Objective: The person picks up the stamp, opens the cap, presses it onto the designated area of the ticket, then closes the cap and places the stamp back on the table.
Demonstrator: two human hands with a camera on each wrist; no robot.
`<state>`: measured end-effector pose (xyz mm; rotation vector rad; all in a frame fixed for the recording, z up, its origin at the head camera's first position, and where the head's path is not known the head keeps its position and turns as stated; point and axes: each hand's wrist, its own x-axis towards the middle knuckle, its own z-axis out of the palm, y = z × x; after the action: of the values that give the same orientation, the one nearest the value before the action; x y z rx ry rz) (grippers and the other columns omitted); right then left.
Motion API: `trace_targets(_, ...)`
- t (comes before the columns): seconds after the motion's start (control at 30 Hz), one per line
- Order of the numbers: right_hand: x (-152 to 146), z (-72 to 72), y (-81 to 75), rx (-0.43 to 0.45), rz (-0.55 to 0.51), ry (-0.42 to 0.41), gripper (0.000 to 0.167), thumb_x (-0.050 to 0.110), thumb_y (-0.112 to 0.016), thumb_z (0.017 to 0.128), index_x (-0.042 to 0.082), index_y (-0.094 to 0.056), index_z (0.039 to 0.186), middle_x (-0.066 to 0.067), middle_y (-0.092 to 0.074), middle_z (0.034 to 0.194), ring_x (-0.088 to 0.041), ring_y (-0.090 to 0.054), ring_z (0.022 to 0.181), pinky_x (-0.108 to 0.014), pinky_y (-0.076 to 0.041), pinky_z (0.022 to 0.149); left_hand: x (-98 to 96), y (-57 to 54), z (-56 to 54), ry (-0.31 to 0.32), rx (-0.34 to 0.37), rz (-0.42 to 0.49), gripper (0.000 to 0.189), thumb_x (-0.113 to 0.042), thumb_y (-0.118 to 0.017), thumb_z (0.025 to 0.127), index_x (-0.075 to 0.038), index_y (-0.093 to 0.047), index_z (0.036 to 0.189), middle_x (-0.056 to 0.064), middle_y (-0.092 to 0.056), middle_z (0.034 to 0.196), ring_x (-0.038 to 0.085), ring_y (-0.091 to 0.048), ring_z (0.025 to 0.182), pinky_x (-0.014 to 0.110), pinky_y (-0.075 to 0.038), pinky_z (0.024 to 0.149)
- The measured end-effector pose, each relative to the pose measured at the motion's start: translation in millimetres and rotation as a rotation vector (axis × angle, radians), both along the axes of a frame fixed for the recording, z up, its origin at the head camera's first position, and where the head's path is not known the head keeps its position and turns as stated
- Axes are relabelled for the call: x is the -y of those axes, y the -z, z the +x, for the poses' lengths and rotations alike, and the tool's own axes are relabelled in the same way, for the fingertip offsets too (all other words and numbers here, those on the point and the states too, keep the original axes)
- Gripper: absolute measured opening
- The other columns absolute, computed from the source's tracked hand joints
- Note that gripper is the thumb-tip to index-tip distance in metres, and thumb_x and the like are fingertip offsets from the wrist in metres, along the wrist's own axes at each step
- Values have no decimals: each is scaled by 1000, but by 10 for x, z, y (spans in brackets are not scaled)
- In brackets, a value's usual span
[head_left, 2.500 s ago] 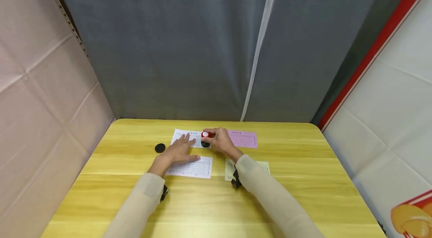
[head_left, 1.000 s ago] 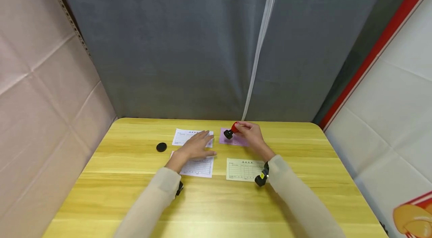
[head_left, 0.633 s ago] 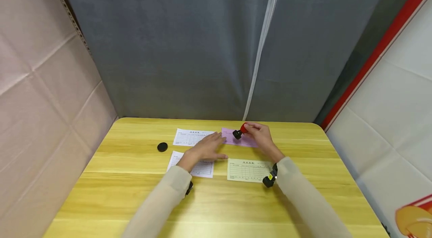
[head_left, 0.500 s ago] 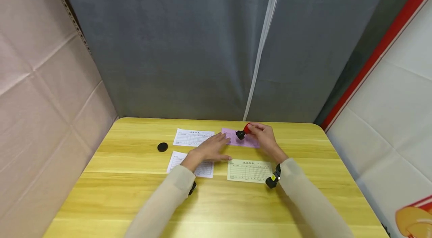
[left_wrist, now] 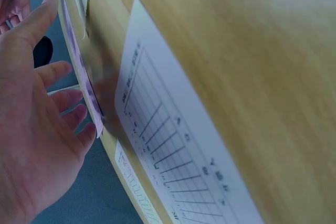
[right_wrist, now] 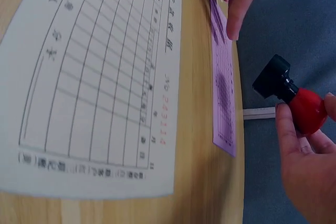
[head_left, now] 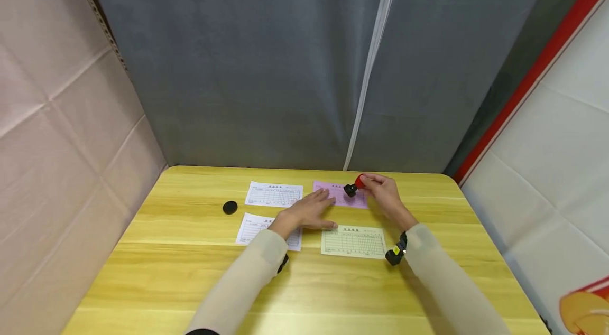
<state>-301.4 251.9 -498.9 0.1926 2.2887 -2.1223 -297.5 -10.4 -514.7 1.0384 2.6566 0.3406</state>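
My right hand (head_left: 386, 197) pinches the red knob of a hand stamp (right_wrist: 304, 109), whose black base tilts down to the left. In the right wrist view the stamp hangs above the pink form (right_wrist: 223, 77), clear of the paper. My left hand (head_left: 310, 212) reaches over the table with its fingers spread, fingertips at the pink form's left edge. In the left wrist view that palm (left_wrist: 37, 129) shows with nothing in it. Below my right hand lies a pale yellow-green form (head_left: 353, 242). A white form (head_left: 273, 195) lies at the back left.
Another white form (head_left: 252, 228) lies in front, partly covered by my left arm. A round black disc (head_left: 230, 207) sits at the left on the wooden table (head_left: 157, 271). A grey curtain (head_left: 247, 71) hangs behind the far edge, with pale walls at both sides.
My right hand has lifted the stamp from the back white form and carried it right, over the pink form. My left hand has slid right from the white forms to the pink one's edge.
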Motion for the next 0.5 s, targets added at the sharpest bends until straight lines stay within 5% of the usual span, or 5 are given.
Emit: trace_targets(0.5,-194,-24,-14,-7,63,-31,47,20,-67,106,-5,-60,145,-28,-58,145,-12,-71,105,-40,-53,106,-33,-32,84,-27,37,-69,89,-70,-58,98,-19,-35,167,11,-13,178,28,-11,165,51,-22,132)
